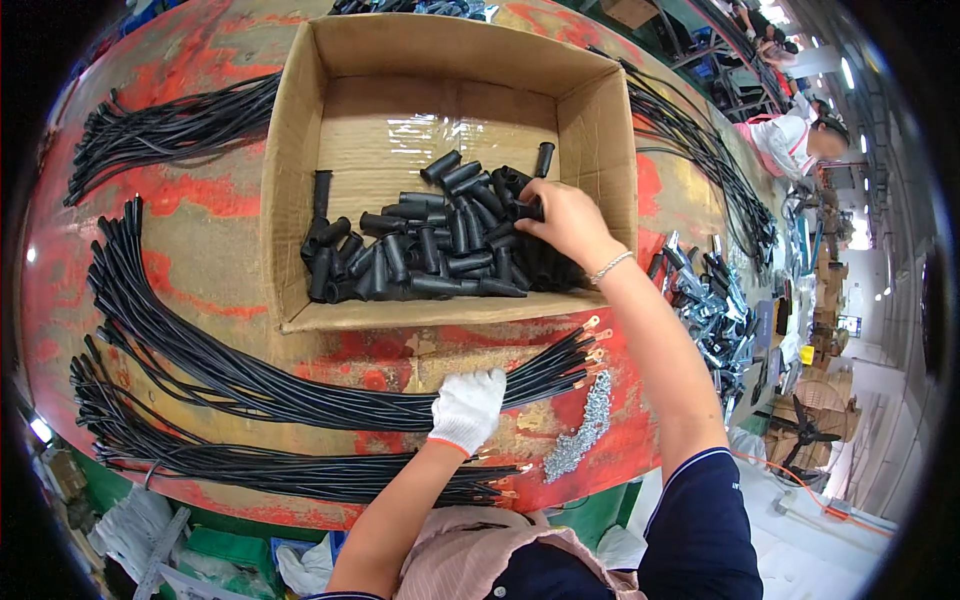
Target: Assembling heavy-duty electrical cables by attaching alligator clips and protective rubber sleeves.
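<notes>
My left hand (467, 408), in a white knit glove, is closed round a bundle of black cables (330, 402) near their copper-lug ends. These copper lugs (592, 340) point to the right, just past the glove. Bare and wearing a bracelet, my right hand (568, 222) reaches into an open cardboard box (450, 314). Its thumb and fingers pinch a black rubber sleeve (530, 210) at the right of the heap. Many loose black sleeves (420, 245) lie jumbled across the box's near half. Part of the heap is hidden beneath my right hand.
Small silver fasteners (582, 432) lie right of the lugs. More cable bundles (290, 468) rest at the near edge, far left (180, 125) and right of the box (700, 150). Metal clamp-like parts (710, 310) are heaped at the right. A person (795, 140) is beyond.
</notes>
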A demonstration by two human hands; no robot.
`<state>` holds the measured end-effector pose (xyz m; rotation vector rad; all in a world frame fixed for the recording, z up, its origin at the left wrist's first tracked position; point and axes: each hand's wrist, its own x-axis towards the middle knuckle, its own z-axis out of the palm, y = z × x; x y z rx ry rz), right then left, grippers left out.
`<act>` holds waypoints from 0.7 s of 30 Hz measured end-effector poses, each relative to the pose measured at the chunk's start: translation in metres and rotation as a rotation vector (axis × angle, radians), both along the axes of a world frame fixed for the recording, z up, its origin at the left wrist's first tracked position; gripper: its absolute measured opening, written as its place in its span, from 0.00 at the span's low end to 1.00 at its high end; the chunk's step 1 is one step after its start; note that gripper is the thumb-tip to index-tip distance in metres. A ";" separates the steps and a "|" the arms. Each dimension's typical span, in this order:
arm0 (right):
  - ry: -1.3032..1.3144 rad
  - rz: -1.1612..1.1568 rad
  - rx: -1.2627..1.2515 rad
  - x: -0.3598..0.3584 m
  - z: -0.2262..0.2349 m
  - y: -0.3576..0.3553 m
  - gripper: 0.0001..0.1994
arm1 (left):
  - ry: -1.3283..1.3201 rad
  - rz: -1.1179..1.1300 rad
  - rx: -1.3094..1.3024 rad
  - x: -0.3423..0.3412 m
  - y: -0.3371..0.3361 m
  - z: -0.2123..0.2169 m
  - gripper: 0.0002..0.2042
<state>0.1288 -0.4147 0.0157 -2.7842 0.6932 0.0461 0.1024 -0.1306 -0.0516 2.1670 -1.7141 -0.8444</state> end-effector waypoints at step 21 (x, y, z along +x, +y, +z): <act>0.381 0.010 -0.208 0.060 0.014 -0.049 0.12 | 0.005 -0.033 0.074 0.006 -0.002 0.004 0.09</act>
